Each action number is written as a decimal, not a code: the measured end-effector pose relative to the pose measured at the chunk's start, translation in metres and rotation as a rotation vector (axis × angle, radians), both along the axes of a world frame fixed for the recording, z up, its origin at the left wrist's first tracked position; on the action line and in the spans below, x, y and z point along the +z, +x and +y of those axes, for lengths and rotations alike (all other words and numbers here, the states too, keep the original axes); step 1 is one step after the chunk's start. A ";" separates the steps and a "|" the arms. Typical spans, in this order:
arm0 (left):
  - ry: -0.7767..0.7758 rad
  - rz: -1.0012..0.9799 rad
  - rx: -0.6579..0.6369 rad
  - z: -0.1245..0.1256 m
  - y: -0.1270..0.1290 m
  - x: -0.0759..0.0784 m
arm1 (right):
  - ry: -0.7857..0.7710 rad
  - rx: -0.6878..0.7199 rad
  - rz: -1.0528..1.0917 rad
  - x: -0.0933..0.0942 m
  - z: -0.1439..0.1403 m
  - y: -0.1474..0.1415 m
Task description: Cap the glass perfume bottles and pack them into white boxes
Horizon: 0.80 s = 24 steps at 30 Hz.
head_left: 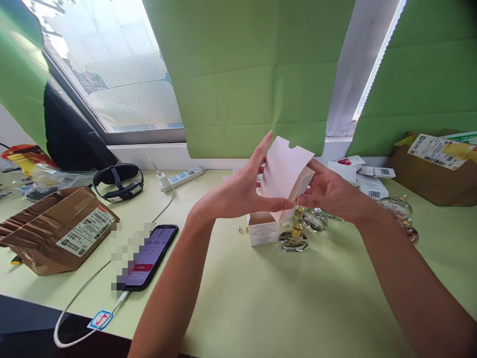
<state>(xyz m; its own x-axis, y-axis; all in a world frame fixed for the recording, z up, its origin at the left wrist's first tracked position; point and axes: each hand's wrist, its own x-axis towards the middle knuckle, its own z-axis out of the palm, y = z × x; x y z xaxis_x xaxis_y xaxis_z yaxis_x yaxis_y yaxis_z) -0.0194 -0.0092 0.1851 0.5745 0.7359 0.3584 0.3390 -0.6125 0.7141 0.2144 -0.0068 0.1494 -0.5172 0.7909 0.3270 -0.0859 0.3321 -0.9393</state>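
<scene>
A small white carton [286, 176] is held above the table's [238, 298] centre, left hand [238, 191] at nine o'clock, right hand [328, 191] at three, fingers curled around it. Its flap is raised; folding is judged underway, calling for tucking.

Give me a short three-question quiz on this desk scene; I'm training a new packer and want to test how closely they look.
1. True or false: both hands hold the small white box in the air above the table.
2. What lies on the table nearest the left forearm? A) a phone B) a black headband device C) a power strip
3. What stands on the table just below the held box?

Key
1. True: left hand and right hand grip it from either side.
2. A
3. An open white carton, with glass bottles beside it.
</scene>
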 end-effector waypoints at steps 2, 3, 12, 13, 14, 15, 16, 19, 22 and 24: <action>-0.057 0.012 -0.036 -0.001 0.000 0.001 | -0.024 0.018 0.023 -0.003 0.002 -0.001; -0.081 0.017 -0.048 -0.001 0.001 0.002 | -0.035 0.023 0.032 -0.004 0.002 -0.002; -0.149 0.004 -0.044 -0.001 0.000 0.003 | -0.070 0.071 0.047 -0.011 0.004 -0.008; -0.152 0.005 -0.050 -0.001 0.000 0.003 | -0.064 0.063 0.056 -0.011 0.005 -0.009; -0.155 0.005 -0.057 -0.001 0.000 0.003 | -0.058 0.054 0.063 -0.011 0.005 -0.009; -0.157 0.004 -0.064 0.000 0.000 0.003 | -0.052 0.045 0.065 -0.011 0.006 -0.010; -0.161 0.000 -0.071 0.000 0.001 0.003 | -0.048 0.035 0.063 -0.012 0.007 -0.010; -0.177 -0.022 -0.080 0.000 0.001 0.004 | -0.041 0.006 0.057 -0.013 0.007 -0.011; -0.186 -0.041 -0.091 0.001 0.000 0.004 | -0.039 -0.005 0.076 -0.014 0.006 -0.011; -0.189 -0.044 -0.095 0.002 -0.001 0.005 | -0.042 -0.007 0.086 -0.013 0.005 -0.012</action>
